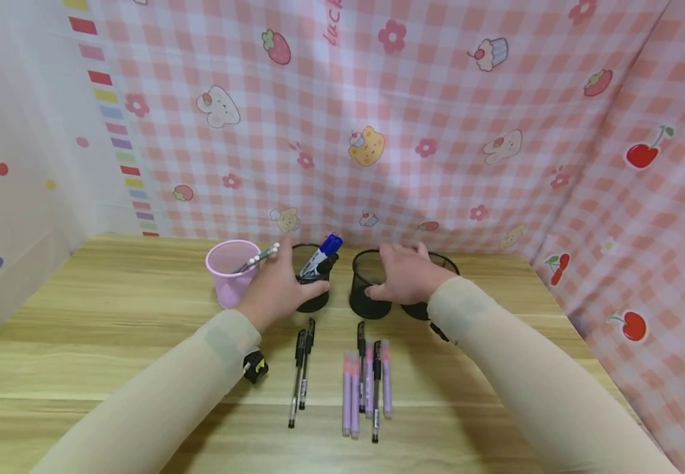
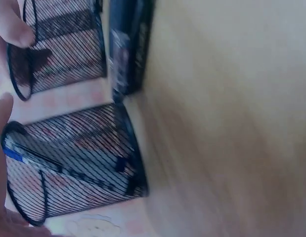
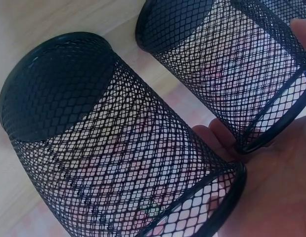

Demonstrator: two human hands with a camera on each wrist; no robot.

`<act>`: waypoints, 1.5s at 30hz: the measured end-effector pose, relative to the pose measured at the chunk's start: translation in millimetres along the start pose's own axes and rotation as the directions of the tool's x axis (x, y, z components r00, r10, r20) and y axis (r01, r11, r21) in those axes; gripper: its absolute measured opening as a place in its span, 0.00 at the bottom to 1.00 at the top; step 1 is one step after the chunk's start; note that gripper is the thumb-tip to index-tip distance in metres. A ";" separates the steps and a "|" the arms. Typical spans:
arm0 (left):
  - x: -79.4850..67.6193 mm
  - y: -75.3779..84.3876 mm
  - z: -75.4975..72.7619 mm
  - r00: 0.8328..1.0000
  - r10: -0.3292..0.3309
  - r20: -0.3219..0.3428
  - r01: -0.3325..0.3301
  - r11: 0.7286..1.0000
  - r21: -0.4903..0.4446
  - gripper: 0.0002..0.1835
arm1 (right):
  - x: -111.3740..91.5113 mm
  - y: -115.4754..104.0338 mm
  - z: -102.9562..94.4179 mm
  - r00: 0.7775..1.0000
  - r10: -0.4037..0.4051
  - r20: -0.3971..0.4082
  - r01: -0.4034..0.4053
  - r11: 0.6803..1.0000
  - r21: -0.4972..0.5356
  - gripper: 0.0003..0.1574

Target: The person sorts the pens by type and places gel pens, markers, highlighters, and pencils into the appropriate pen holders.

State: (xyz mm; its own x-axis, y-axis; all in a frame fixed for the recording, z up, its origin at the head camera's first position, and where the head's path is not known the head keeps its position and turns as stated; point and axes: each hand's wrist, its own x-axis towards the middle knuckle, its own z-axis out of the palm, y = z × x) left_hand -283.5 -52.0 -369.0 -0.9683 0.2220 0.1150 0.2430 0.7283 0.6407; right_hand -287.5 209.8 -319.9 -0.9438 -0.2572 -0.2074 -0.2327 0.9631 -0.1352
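My left hand [image 1: 279, 286] is at a black mesh pen cup [image 1: 314, 301], thumb across its front and fingers behind. Blue- and black-capped markers [image 1: 321, 253] lean in this cup, one of them visible through the mesh in the left wrist view. My right hand [image 1: 410, 273] holds the neighbouring black mesh cup [image 1: 366, 304] from its right side, near the rim. Its fingers pass between this cup [image 3: 222, 59] and the rightmost black mesh cup [image 3: 118, 143], which partly hides behind the hand in the head view.
A pink pen cup [image 1: 226, 283] with thin pens [image 1: 256, 258] stands left of the left hand. In front lie black-capped gel pens [image 1: 297, 375] and lilac highlighters [image 1: 351, 401] on the wooden table [image 1: 141, 342]. A checked cloth [image 1: 318, 99] hangs behind.
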 end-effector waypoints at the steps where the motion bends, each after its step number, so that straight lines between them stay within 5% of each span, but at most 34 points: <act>1: -2.3 1.4 -0.9 1.000 0.009 0.000 -0.009 1.000 0.006 0.72 | 0.3 0.0 0.1 1.000 -0.001 0.000 0.001 1.000 -0.008 0.61; 5: -18.7 10.8 -5.2 0.996 0.084 -0.016 -0.084 0.996 0.039 0.69 | 1.2 0.3 0.3 1.000 -0.008 -0.009 0.008 1.000 -0.022 0.60; 8: -34.1 16.3 -6.3 0.972 0.230 -0.041 -0.225 0.969 0.098 0.60 | 1.2 1.3 0.0 1.000 -0.013 -0.013 0.013 1.000 -0.025 0.60; 10: -43.8 17.3 -6.4 0.933 0.354 -0.066 -0.340 0.926 0.163 0.52 | 1.1 1.5 -0.3 1.000 -0.013 -0.013 0.013 1.000 -0.023 0.61; 12: -52.0 16.2 -6.4 0.877 0.472 -0.089 -0.442 0.865 0.239 0.42 | 1.2 1.5 -0.5 1.000 -0.014 -0.012 0.014 1.000 -0.016 0.61; 14: -58.5 14.2 -7.2 0.840 0.535 -0.091 -0.487 0.818 0.306 0.32 | 1.7 0.5 -0.6 1.000 -0.015 -0.011 0.015 1.000 -0.009 0.61; 15: -61.4 13.0 -7.8 0.840 0.537 -0.077 -0.486 0.807 0.335 0.28 | 2.4 0.0 -0.6 1.000 -0.016 -0.009 0.016 1.000 -0.007 0.61; 17: -66.1 11.1 -9.4 0.867 0.499 -0.016 -0.460 0.812 0.360 0.23 | 3.6 -1.2 -0.5 1.000 -0.017 -0.007 0.017 1.000 -0.011 0.60; 20: -70.7 9.2 -10.7 0.928 0.356 0.113 -0.372 0.852 0.369 0.21 | 4.9 -2.6 -0.4 1.000 -0.013 -0.002 0.013 1.000 -0.025 0.58; 22: -72.5 7.5 -9.4 0.944 0.263 0.198 -0.321 0.866 0.384 0.21 | 5.3 -3.1 -0.4 1.000 -0.007 0.001 0.007 1.000 -0.028 0.56; 29: -75.7 1.0 1.5 0.931 0.101 0.351 -0.244 0.886 0.394 0.21 | 6.8 -2.5 1.7 1.000 0.000 0.007 0.000 1.000 -0.017 0.53; 45: -69.7 3.6 3.8 0.933 0.013 0.360 -0.156 0.915 0.371 0.19 | 8.2 -0.6 0.8 1.000 -0.005 0.024 0.005 1.000 0.017 0.62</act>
State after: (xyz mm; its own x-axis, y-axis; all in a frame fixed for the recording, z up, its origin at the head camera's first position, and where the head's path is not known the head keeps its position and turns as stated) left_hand -214.9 -62.3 -377.6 -0.8792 0.4497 -0.1573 0.3951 0.8728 0.2866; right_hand -295.0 207.0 -322.3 -0.9367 -0.2642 -0.2297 -0.2336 0.9603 -0.1523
